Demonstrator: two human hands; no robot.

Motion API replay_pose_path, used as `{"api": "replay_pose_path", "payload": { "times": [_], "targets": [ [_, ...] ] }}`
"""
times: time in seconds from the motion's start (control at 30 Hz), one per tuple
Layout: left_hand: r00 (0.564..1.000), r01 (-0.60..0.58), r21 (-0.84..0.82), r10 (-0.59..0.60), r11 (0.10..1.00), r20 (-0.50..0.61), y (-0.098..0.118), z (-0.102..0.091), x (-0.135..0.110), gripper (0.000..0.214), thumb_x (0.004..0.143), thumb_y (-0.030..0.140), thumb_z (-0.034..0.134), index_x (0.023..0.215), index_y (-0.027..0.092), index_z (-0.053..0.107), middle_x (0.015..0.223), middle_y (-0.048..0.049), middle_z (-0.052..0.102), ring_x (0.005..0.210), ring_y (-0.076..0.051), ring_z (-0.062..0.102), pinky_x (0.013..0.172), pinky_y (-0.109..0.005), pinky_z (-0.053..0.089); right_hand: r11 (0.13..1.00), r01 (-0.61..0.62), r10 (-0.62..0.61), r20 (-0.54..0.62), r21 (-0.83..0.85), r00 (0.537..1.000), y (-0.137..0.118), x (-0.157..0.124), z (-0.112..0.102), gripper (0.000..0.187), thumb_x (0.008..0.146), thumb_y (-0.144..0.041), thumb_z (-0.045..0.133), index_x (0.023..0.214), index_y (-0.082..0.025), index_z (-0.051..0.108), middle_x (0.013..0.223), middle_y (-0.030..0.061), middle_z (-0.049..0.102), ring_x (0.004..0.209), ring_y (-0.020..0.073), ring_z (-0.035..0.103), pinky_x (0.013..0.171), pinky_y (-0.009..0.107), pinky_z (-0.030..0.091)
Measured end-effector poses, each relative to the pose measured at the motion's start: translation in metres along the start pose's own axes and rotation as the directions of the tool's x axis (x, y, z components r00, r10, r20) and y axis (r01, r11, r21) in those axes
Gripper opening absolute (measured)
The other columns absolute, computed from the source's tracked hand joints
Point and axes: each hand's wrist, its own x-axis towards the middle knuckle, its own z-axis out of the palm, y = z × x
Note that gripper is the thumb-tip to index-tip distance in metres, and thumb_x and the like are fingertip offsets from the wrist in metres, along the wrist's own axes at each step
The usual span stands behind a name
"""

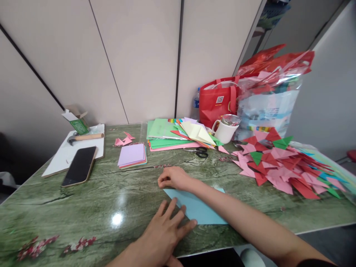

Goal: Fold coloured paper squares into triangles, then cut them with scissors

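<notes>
A light blue sheet of paper (204,209) lies on the table in front of me, looking folded, with a pointed corner at its left. My left hand (167,231) has its fingers spread along the paper's left edge, the fingertips touching or just over it. My right hand (176,178) is curled at the paper's far left corner, fingers bent in, with nothing visible in them. The right forearm crosses above the paper and hides part of its right side.
Pink, red and green folded paper pieces (278,163) are heaped at the right. Square lilac paper (132,155), coloured sheets (164,130), black scissors (200,152) and a white mug (226,129) stand farther back. At left are a phone (80,167) and hammer (86,138).
</notes>
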Motion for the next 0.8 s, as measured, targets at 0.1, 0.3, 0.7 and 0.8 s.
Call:
{"api": "replay_pose_path", "payload": {
  "times": [0.1,0.3,0.7,0.8],
  "targets": [
    [1.0,-0.005,-0.022,0.005,1.0,0.025,0.001,-0.007,0.002,0.103,0.058,0.075,0.067,0.144,0.029,0.034,0.138,-0.0174,0.045,0.128,-0.055,0.028,0.094,-0.071,0.03,1.0,-0.014,0.015,-0.049,0.017,0.999,0.0,0.001,0.005,0.005,0.079,-0.025,0.069,0.079,-0.021,0.073,0.068,-0.0024,0.065,0.067,0.0125,0.057,0.059,0.021,0.032],
    [0.997,0.07,0.011,-0.07,0.997,-0.043,-0.002,-0.01,-0.012,0.103,0.052,0.077,0.069,0.139,0.03,0.043,0.121,-0.0168,0.055,0.118,-0.052,0.042,0.088,-0.071,0.036,0.998,-0.029,0.032,-0.063,0.054,0.997,0.016,-0.026,-0.014,0.013,0.085,-0.025,0.062,0.085,-0.016,0.071,0.073,0.0006,0.068,0.065,0.0123,0.059,0.059,0.02,0.039],
    [0.957,0.06,0.026,-0.05,0.998,-0.287,-0.023,-0.017,-0.037,0.039,0.089,0.039,0.059,0.125,0.024,0.053,0.101,-0.0084,0.055,0.102,-0.027,0.052,0.084,-0.038,0.049,0.976,-0.21,0.204,-0.089,-0.057,0.975,0.042,-0.085,-0.034,0.028,0.069,-0.019,0.075,0.095,-0.018,0.067,0.082,0.0026,0.066,0.075,0.0175,0.06,0.064,0.024,0.038],
    [0.975,0.014,0.03,-0.007,0.999,-0.223,-0.027,-0.024,-0.015,0.023,0.098,0.028,0.041,0.115,0.021,0.056,0.096,-0.0063,0.057,0.09,-0.021,0.056,0.08,-0.032,0.048,0.973,-0.223,0.218,-0.063,-0.067,0.974,0.035,-0.082,-0.035,0.026,0.068,-0.018,0.075,0.092,-0.019,0.067,0.074,-0.0003,0.065,0.068,0.0159,0.058,0.058,0.023,0.033]
  ]
}}
